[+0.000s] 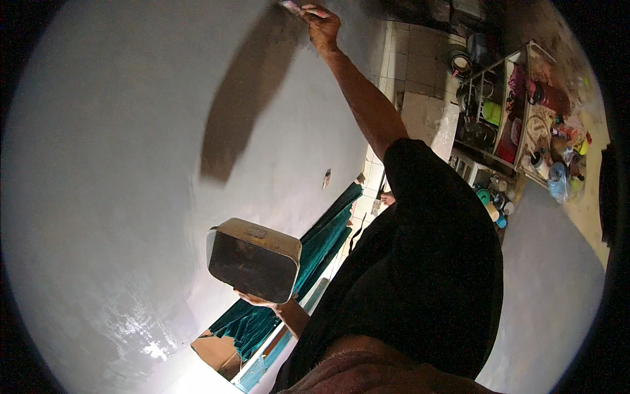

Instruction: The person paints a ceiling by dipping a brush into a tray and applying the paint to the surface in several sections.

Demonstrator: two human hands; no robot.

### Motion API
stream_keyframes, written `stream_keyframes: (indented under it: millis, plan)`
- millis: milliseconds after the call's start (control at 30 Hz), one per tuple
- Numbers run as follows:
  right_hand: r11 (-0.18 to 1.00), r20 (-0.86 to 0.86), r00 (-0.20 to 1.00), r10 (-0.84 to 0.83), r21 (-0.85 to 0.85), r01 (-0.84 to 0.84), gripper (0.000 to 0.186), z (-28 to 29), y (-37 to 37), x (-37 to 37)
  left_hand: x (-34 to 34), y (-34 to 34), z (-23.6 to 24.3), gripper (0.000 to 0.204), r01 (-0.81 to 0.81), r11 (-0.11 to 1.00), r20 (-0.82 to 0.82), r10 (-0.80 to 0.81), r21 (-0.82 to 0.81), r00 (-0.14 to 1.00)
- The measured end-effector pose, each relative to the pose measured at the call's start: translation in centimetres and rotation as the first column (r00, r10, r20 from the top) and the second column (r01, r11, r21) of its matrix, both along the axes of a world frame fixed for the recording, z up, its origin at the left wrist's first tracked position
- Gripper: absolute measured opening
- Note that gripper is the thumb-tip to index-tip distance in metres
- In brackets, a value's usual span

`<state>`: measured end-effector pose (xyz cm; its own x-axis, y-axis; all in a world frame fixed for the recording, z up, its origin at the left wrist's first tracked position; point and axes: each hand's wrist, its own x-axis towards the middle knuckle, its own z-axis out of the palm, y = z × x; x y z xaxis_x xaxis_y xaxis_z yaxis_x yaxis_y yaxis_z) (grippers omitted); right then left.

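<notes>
My right hand (319, 27) is stretched far up at the top edge, fingers closed round what looks like a paintbrush (289, 6). Its pale end is at the grey wall (144, 118), and the picture's edge partly cuts off the view. Low at the left, my left hand (259, 299) supports a boxy beige container (262, 231) with rounded corners from beneath. One broad face of that container is dark; whether this is its inside or its base, I cannot tell. A long shadow falls on the wall below my right hand.
Dark green cloth (328, 220) hangs along the wall behind the container. On the right, a metal rack (502, 98) holds dishes and bottles, with a clear plastic bag (558, 180) nearby. Pale tiles (420, 59) cover the floor. A small outlet-like plate (327, 178) sits on the wall.
</notes>
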<state>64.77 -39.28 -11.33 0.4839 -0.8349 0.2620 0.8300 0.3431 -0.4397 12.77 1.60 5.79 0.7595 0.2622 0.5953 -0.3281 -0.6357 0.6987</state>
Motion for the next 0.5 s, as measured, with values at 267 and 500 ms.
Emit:
stream_keyframes:
  millis: [267,500]
  plan:
    - [0.568,0.190,0.591,0.784,0.163,-0.807,0.074,0.6,16.1,-22.0,-0.7,-0.9,-0.7,0.057,-0.019,0.952,-0.027,0.011,-0.304,1.000]
    - [0.194,-0.603,0.603,0.521,-0.605,-0.772,0.017,4.4,15.2,-21.2,-1.1,-3.1,-0.8,0.051,-0.074,0.637,-0.070,0.032,-0.767,0.997]
